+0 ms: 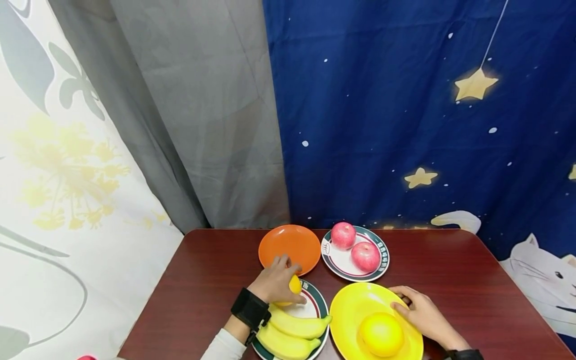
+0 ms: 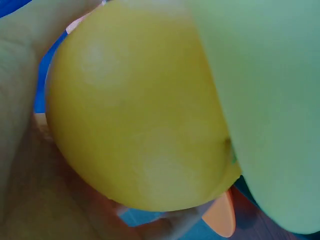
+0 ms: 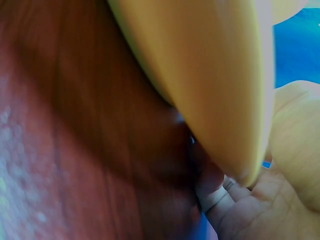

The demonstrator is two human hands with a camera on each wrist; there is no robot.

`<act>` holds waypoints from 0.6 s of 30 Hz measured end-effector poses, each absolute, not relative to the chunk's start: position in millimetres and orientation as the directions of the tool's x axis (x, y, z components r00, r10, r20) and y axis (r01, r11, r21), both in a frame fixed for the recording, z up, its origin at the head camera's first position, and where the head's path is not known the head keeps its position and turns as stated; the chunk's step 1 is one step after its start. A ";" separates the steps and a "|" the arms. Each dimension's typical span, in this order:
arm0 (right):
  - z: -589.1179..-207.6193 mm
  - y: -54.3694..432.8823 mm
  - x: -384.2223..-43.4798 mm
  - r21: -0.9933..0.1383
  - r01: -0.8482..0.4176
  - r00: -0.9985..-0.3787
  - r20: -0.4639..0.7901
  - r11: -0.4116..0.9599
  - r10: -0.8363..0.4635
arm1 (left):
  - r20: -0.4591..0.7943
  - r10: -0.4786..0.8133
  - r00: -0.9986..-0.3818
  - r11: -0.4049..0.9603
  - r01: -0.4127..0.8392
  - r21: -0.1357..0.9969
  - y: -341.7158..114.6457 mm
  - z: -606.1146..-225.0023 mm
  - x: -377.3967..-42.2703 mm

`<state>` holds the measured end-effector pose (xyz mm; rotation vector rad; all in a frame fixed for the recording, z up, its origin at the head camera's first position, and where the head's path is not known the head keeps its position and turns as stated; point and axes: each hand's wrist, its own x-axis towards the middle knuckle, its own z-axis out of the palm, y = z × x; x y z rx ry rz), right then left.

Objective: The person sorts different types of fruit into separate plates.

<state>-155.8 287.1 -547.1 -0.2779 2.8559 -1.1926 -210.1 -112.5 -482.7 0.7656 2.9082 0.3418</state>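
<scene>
My left hand (image 1: 275,284) grips a round yellow fruit, orange-like (image 1: 295,285), over the back of a white plate with a dark green rim (image 1: 320,295). Two bananas (image 1: 297,327) lie on that plate, just in front of the hand. In the left wrist view the fruit (image 2: 140,110) fills the middle, with a banana (image 2: 265,100) close beside it. My right hand (image 1: 423,315) pinches the right rim of a yellow plate (image 1: 348,305), thumb on top and fingers beneath. Another round yellow fruit (image 1: 381,334) sits on this plate.
An orange plate (image 1: 288,245) lies at the back, left of a green-rimmed plate (image 1: 330,260) with two pink-red apples (image 1: 365,256). The brown table (image 1: 202,280) reaches back to grey and blue curtains (image 1: 382,125).
</scene>
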 end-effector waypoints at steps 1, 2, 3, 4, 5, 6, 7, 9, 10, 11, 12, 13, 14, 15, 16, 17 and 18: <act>-547.6 287.0 -155.4 -0.708 -0.156 -0.983 0.044 0.689 -0.178 | -0.074 0.490 -0.869 0.853 0.460 0.246 -112.2 -482.3 -209.2; -548.3 286.9 -155.0 -0.707 -0.163 -0.982 0.051 0.688 -0.181 | -0.093 0.481 -0.872 0.860 0.448 0.244 -111.9 -482.1 -208.4; -549.0 286.7 -154.6 -0.708 -0.170 -0.981 0.059 0.686 -0.182 | -0.110 0.472 -0.875 0.866 0.438 0.241 -111.6 -482.5 -207.7; -549.5 286.6 -154.5 -0.708 -0.178 -0.980 0.067 0.683 -0.186 | -0.123 0.467 -0.876 0.871 0.431 0.235 -111.1 -482.3 -207.7; -550.0 286.5 -154.3 -0.710 -0.185 -0.979 0.075 0.679 -0.189 | -0.135 0.461 -0.877 0.875 0.425 0.233 -110.7 -482.4 -207.6; -550.6 286.4 -154.1 -0.710 -0.192 -0.978 0.082 0.677 -0.192 | -0.147 0.456 -0.878 0.878 0.417 0.234 -110.2 -482.5 -207.5; -551.0 286.1 -153.9 -0.711 -0.197 -0.977 0.088 0.675 -0.194 | -0.155 0.455 -0.877 0.879 0.414 0.238 -110.0 -482.6 -207.3; -551.6 285.8 -153.4 -0.712 -0.205 -0.976 0.097 0.672 -0.195 | -0.167 0.456 -0.874 0.876 0.408 0.258 -109.8 -483.2 -207.1; -551.7 285.8 -153.2 -0.711 -0.207 -0.976 0.099 0.672 -0.196 | -0.169 0.458 -0.873 0.873 0.406 0.270 -109.9 -483.5 -207.0; -551.7 285.8 -153.1 -0.711 -0.208 -0.976 0.101 0.672 -0.195 | -0.169 0.460 -0.872 0.870 0.404 0.282 -109.9 -483.6 -206.9; -551.8 285.9 -153.0 -0.710 -0.208 -0.976 0.101 0.673 -0.195 | -0.169 0.463 -0.870 0.867 0.404 0.292 -110.0 -483.4 -206.7; -551.7 285.8 -153.0 -0.710 -0.207 -0.976 0.102 0.673 -0.193 | -0.168 0.465 -0.869 0.864 0.404 0.301 -110.2 -483.5 -206.6; -551.6 285.9 -153.1 -0.709 -0.207 -0.976 0.101 0.674 -0.193 | -0.164 0.469 -0.868 0.860 0.406 0.309 -110.5 -483.1 -206.4; -551.5 286.0 -153.2 -0.709 -0.206 -0.976 0.100 0.674 -0.192 | -0.164 0.471 -0.867 0.858 0.406 0.316 -110.8 -482.9 -206.1; -551.5 286.1 -153.2 -0.708 -0.204 -0.976 0.098 0.676 -0.192 | -0.164 0.471 -0.867 0.857 0.405 0.319 -111.3 -482.5 -205.9; -551.4 286.2 -153.1 -0.708 -0.201 -0.977 0.095 0.677 -0.190 | -0.162 0.471 -0.867 0.856 0.405 0.321 -111.8 -481.9 -205.7; -551.4 286.3 -153.0 -0.707 -0.198 -0.978 0.093 0.679 -0.189 | -0.154 0.476 -0.866 0.853 0.411 0.322 -112.4 -481.5 -205.8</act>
